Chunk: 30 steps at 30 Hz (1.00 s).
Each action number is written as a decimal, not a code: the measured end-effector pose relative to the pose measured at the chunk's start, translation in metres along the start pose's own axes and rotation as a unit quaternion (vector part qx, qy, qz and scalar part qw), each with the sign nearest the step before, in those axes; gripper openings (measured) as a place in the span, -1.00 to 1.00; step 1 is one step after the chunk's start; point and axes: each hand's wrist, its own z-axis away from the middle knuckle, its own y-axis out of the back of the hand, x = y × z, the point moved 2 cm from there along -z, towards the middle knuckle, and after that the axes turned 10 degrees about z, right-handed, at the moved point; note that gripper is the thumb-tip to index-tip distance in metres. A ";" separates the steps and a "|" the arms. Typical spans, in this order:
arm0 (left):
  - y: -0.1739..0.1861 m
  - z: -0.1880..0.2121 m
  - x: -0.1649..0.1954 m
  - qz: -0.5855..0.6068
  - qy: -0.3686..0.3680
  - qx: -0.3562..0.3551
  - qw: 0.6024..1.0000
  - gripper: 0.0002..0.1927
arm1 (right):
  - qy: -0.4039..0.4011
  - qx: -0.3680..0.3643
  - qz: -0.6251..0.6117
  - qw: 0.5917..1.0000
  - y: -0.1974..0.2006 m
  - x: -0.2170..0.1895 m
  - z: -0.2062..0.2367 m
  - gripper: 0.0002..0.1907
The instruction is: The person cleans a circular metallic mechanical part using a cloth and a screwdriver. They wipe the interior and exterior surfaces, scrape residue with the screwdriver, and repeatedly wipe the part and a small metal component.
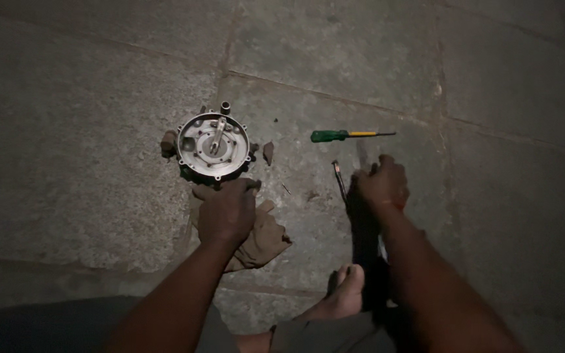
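On the grey stone-slab floor (86, 131) sat a round, silvery metal housing with a ring of bolt holes (214, 145), its near rim just beyond the person's left hand (225, 210). That hand lay palm down, fingers curled loosely over a crumpled brown cloth (264, 238), which spread toward the person from under it. Small brown stone chips (268, 152) lay close on either side of the housing. Well to the right, the right hand (379, 185) was closed around a thin dark metal tool (339, 180), whose tip pointed away from the person. Just beyond it lay a screwdriver with a green handle and yellow shank (344, 135), apart from both hands. A bare foot (346, 294) rested near the lower edge. Bare floor stretched wide to the left, the far side and the right.
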 end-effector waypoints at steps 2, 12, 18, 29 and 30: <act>0.002 0.000 0.001 -0.004 -0.008 0.005 1.000 -0.74 | 0.041 -0.017 0.030 0.999 -0.006 -0.016 0.011 -0.45; 0.006 -0.001 0.004 -0.021 -0.020 0.003 1.000 -0.76 | 0.220 -0.147 -0.050 0.963 -0.029 -0.053 0.028 -0.66; 0.009 -0.002 0.008 0.000 -0.012 0.006 1.000 -0.72 | 0.237 0.142 -0.054 0.960 -0.019 -0.042 -0.031 -0.66; -0.004 -0.006 -0.017 0.003 -0.048 0.031 0.998 -0.76 | 0.275 0.011 0.076 0.958 -0.024 -0.035 -0.085 -0.77; -0.005 -0.004 -0.019 0.008 -0.054 0.029 0.998 -0.75 | 0.317 0.051 0.079 0.944 -0.022 -0.035 -0.082 -0.77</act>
